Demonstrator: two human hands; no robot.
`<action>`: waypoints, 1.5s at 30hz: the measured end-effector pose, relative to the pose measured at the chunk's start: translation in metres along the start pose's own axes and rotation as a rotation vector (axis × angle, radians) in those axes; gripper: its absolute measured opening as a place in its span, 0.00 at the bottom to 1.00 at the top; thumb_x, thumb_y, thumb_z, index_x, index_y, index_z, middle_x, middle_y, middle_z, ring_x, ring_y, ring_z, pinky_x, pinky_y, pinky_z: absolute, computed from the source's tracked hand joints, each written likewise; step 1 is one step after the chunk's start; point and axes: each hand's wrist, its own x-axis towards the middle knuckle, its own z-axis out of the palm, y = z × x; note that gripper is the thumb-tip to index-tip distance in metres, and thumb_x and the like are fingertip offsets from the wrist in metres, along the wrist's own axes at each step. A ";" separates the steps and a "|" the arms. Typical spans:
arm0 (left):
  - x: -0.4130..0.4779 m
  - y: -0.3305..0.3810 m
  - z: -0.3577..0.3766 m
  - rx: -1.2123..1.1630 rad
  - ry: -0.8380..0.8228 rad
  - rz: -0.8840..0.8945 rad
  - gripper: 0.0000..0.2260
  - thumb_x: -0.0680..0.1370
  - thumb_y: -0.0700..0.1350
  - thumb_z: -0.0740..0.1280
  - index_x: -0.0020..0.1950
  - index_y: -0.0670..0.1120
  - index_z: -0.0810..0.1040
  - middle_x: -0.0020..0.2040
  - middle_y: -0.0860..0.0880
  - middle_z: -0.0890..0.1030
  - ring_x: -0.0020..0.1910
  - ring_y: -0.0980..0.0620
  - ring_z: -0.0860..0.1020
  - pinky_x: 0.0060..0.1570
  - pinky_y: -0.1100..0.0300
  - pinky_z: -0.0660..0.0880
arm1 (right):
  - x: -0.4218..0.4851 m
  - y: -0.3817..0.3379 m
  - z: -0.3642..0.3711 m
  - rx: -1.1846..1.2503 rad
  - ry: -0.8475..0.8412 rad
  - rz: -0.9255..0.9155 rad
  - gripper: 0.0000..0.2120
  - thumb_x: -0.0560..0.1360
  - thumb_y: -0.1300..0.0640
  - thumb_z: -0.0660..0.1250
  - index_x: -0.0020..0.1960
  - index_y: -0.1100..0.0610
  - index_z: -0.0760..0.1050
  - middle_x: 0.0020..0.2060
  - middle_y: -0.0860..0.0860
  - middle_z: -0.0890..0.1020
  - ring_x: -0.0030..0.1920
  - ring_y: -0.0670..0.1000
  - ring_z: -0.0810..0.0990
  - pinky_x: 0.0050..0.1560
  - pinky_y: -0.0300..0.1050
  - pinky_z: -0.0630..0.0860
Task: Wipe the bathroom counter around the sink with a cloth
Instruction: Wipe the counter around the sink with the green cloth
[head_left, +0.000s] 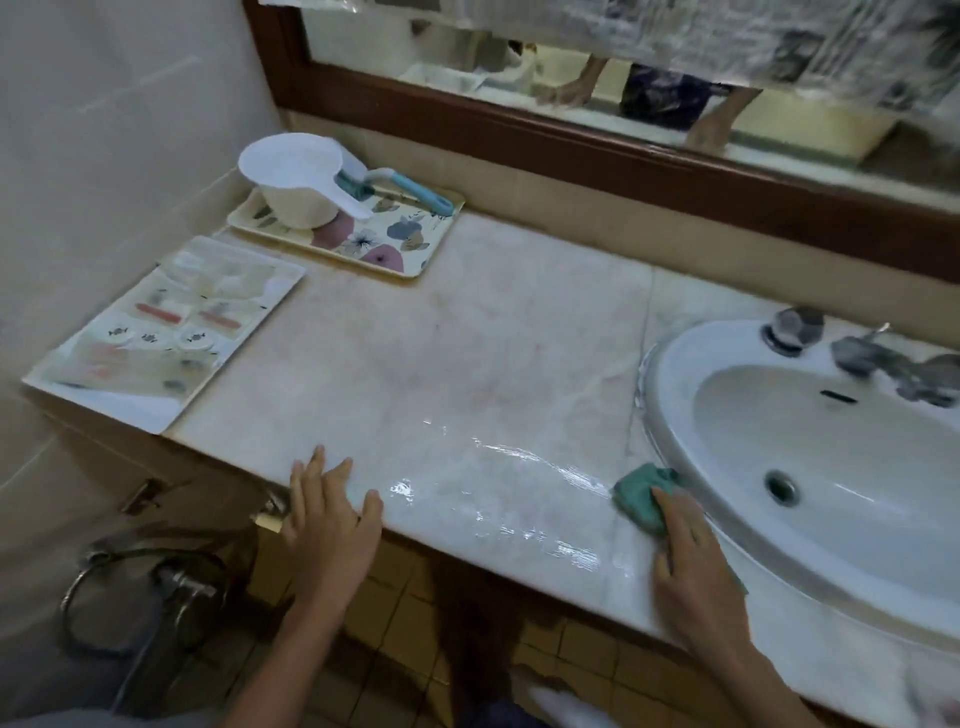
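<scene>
A pale marble counter (467, 332) runs from the left wall to a white oval sink (810, 467) at the right. My right hand (691, 556) presses a green cloth (644, 493) flat against the counter right beside the sink's left rim, fingers laid straight over it. Wet shiny streaks (498, 467) cross the counter's front part left of the cloth. My left hand (332, 514) rests flat on the counter's front edge with fingers spread, holding nothing.
A floral tray (405, 244) at the back left carries a white scoop (296, 182) and a blue-handled brush (410, 189). A white tray (156, 332) of small items lies at the left end. Taps (872, 353) stand behind the sink, with a mirror (623, 78) above.
</scene>
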 end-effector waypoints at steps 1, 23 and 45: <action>-0.008 0.012 0.000 -0.033 0.008 0.013 0.18 0.75 0.50 0.64 0.64 0.47 0.75 0.75 0.46 0.63 0.75 0.45 0.56 0.67 0.39 0.59 | -0.006 0.003 -0.010 0.108 0.024 0.084 0.25 0.77 0.64 0.57 0.73 0.52 0.64 0.70 0.55 0.71 0.66 0.56 0.72 0.60 0.50 0.70; -0.108 0.416 0.060 -0.238 0.011 2.006 0.12 0.76 0.43 0.66 0.59 0.43 0.74 0.43 0.45 0.80 0.37 0.47 0.78 0.34 0.53 0.72 | 0.002 0.077 -0.264 1.244 -1.005 0.122 0.10 0.73 0.63 0.66 0.40 0.55 0.64 0.27 0.49 0.64 0.21 0.42 0.61 0.21 0.32 0.58; -0.163 0.556 0.174 0.176 -0.970 0.678 0.03 0.67 0.35 0.67 0.39 0.37 0.76 0.26 0.47 0.69 0.21 0.50 0.63 0.24 0.63 0.61 | 0.121 0.219 -0.286 -0.517 -0.061 -0.423 0.09 0.69 0.58 0.66 0.50 0.57 0.76 0.47 0.57 0.81 0.46 0.61 0.80 0.38 0.45 0.65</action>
